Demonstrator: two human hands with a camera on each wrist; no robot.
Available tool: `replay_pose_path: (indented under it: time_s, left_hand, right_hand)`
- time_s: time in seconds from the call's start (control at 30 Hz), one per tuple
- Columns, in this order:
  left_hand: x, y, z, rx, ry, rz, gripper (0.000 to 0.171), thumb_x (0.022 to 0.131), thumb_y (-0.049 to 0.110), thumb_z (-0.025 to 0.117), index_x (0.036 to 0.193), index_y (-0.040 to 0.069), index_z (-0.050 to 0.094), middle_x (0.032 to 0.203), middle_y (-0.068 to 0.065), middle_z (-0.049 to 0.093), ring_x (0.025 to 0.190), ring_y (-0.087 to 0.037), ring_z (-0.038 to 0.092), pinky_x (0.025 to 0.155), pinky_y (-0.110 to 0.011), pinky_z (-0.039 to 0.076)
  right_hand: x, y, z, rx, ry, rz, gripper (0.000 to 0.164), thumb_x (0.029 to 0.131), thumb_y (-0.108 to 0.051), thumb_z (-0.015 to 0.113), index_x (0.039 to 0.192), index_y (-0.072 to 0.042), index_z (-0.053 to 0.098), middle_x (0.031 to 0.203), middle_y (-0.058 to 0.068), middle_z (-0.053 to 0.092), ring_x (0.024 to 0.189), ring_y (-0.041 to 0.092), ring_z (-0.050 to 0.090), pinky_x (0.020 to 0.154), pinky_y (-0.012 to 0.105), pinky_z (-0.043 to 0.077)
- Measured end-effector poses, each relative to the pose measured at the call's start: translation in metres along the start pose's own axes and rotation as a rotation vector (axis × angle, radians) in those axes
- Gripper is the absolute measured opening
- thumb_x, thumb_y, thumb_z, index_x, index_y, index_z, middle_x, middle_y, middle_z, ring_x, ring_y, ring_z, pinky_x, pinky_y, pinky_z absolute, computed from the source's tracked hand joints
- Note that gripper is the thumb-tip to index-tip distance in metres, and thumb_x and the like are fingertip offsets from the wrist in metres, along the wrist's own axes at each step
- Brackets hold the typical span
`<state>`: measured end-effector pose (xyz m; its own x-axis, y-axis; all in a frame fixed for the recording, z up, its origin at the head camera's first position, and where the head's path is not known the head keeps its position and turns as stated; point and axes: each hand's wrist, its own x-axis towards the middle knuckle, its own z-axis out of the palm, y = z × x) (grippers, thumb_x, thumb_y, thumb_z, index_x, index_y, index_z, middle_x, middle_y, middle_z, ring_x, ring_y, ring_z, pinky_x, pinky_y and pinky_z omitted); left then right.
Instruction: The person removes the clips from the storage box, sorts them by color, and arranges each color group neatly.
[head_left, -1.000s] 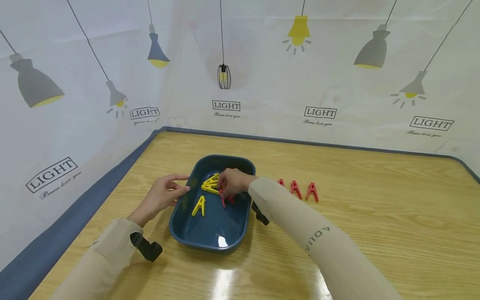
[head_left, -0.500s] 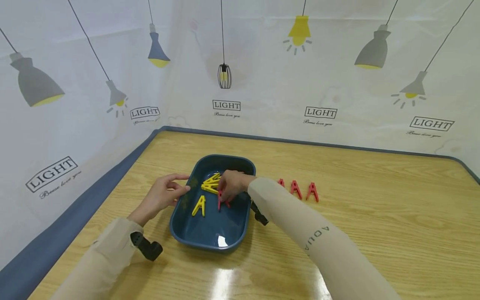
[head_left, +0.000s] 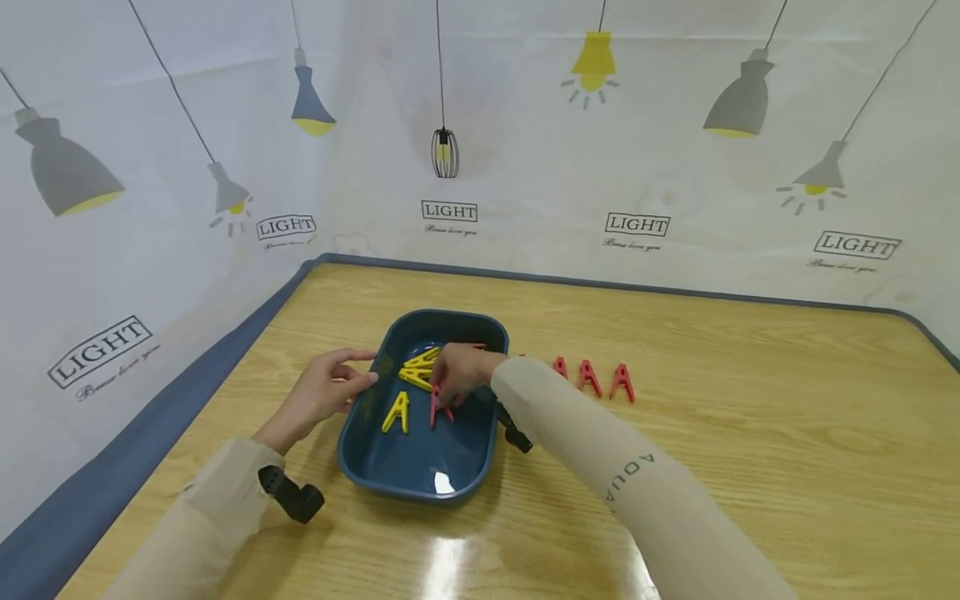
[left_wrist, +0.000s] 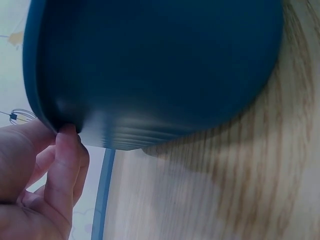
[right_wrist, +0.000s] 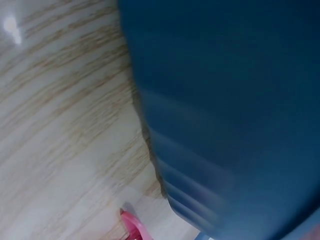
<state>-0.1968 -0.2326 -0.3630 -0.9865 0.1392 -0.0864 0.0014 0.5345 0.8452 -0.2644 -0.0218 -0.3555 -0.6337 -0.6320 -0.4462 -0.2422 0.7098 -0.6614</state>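
A dark blue plastic basin (head_left: 420, 471) stands on the table, filling much of both wrist views. My left hand (head_left: 322, 387) pinches its left rim between thumb and fingers; the left wrist view shows the fingertips (left_wrist: 67, 137) at the edge. Inside the basin, my right hand (head_left: 461, 367) holds a red clothespin (head_left: 434, 408) whose legs point down toward the floor of the basin. The fingers partly cover it. One yellow clothespin (head_left: 397, 412) lies apart to the left, and more yellow clothespins (head_left: 417, 369) overlap beside the right hand. The right hand is out of its wrist view.
Several red clothespins (head_left: 589, 378) stand in a row on the wooden table (head_left: 720, 433) right of the basin, some partly behind the right sleeve. One red clothespin (right_wrist: 134, 227) shows low in the right wrist view. A printed curtain (head_left: 525, 183) encloses the back and left.
My right hand has shifted slightly left and nearer to me inside the basin, bringing the red clothespin lower beside the single yellow one. My left hand stays at the rim.
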Motion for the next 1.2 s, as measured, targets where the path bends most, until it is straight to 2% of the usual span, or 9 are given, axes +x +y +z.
replay_pose_path:
  time_s: [0.37,0.6,0.8,1.0,1.2]
  left_hand:
    - [-0.001,-0.002,0.001,0.004,-0.002,0.01,0.044,0.087,0.021,0.058,0.127,0.005,0.047,0.094,-0.02,0.06,0.069,-0.019,0.055,0.062,-0.034,0.051]
    - [0.0,-0.003,0.0,0.0,-0.004,0.006,0.046,0.087,0.024,0.058,0.127,0.005,0.047,0.096,-0.02,0.06,0.073,-0.021,0.056,0.062,-0.034,0.051]
    - [0.001,-0.002,0.0,0.007,-0.005,0.007,0.045,0.087,0.021,0.057,0.128,0.005,0.046,0.096,-0.021,0.06,0.074,-0.022,0.056,0.062,-0.034,0.051]
    - [0.001,-0.001,0.001,0.004,-0.01,0.006,0.045,0.087,0.021,0.057,0.128,0.005,0.046,0.097,-0.021,0.06,0.077,-0.024,0.057,0.063,-0.034,0.051]
    - [0.001,-0.001,0.001,-0.006,-0.012,0.003,0.045,0.087,0.022,0.057,0.128,0.005,0.046,0.097,-0.022,0.06,0.075,-0.024,0.056,0.063,-0.035,0.051]
  right_hand:
    - [-0.002,-0.001,-0.001,-0.018,-0.004,-0.008,0.017,0.076,-0.004,0.069,0.09,-0.003,0.06,0.078,0.003,0.058,0.073,0.017,0.058,0.063,0.026,0.051]
    - [-0.007,-0.005,0.0,0.049,-0.005,-0.011,0.024,0.076,-0.001,0.067,0.096,-0.003,0.054,0.078,0.005,0.057,0.069,0.015,0.056,0.064,0.028,0.051]
    - [-0.01,-0.008,0.002,0.108,-0.011,-0.017,0.024,0.078,0.002,0.064,0.099,-0.001,0.053,0.079,0.007,0.06,0.069,0.016,0.057,0.065,0.029,0.051]
    - [-0.013,-0.008,0.004,0.124,-0.011,-0.062,0.02,0.08,0.003,0.06,0.099,0.001,0.052,0.081,0.007,0.061,0.072,0.017,0.058,0.064,0.031,0.051]
    - [-0.022,-0.007,0.004,0.152,0.021,-0.145,0.018,0.083,0.0,0.059,0.1,0.001,0.052,0.084,0.008,0.062,0.073,0.016,0.059,0.062,0.03,0.051]
